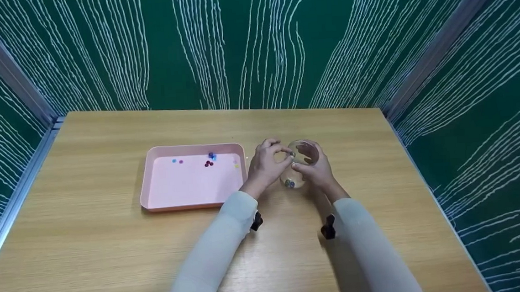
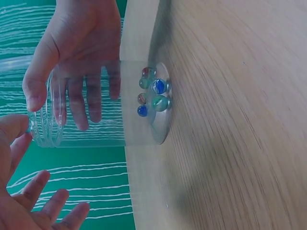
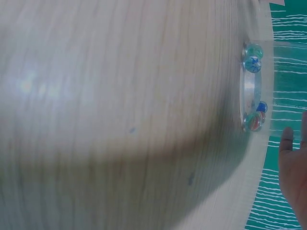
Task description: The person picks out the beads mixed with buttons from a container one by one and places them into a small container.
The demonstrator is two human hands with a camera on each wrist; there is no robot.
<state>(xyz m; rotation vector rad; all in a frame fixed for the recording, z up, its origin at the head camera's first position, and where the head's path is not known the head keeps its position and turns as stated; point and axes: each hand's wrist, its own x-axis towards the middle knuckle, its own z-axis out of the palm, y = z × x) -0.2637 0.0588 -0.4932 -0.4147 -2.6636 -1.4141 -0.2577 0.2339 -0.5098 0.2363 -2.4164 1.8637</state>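
A clear jar [image 1: 297, 176] stands upright on the table, with several glass marbles [image 2: 159, 102] at its bottom, blue, green and reddish. My right hand [image 1: 319, 171] grips the jar from its right side; in the left wrist view its thumb lies near the rim and its fingers show through the wall. At the jar's mouth, my left hand [image 1: 265, 165] pinches a small round marble [image 1: 292, 154] between thumb and forefinger. The other left fingers are spread apart. The right wrist view shows only part of the right hand [image 3: 295, 175] beside the jar.
Left of the jar lies a pink tray [image 1: 171, 189] holding several small pieces: dark red ones [image 1: 208, 163], blue ones [image 1: 212, 155] and a yellow one [image 1: 236, 166]. Green walls with white wavy lines [image 1: 253, 50] bound the wooden table [image 1: 112, 257] behind and at the sides.
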